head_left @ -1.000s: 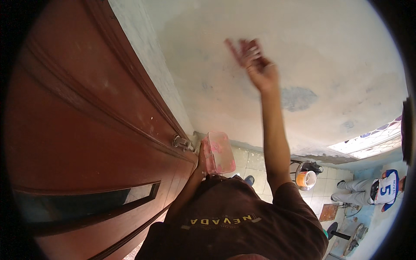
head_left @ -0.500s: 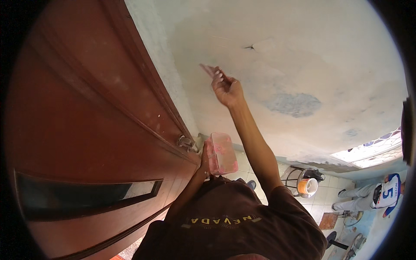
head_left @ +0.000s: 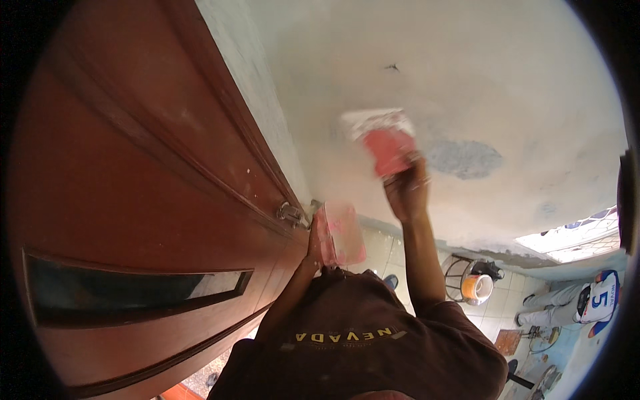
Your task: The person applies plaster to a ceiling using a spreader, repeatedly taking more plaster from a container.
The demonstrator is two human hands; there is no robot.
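Observation:
My right hand (head_left: 407,191) is raised in front of the pale plastered wall (head_left: 333,73), closed on a red putty spreader (head_left: 388,150). A band of white putty covers the spreader's far edge; motion blurs it, so I cannot tell whether it touches the wall. Low by the door, my left hand (head_left: 314,241) grips the side of a pinkish see-through plastic container (head_left: 347,233), with part of the fingers hidden behind it. White smears show on the container.
The brown door (head_left: 147,147) and its metal handle (head_left: 291,213) stand close on the left. At the right are a round stool (head_left: 455,279), an orange-and-white bucket (head_left: 477,289), a grilled window (head_left: 573,233) and another person (head_left: 600,300). A grey patch (head_left: 465,159) marks the wall.
My right hand has swung right and lower, and the spreader has turned from edge-on to show its broad red face. My left hand stays at the container.

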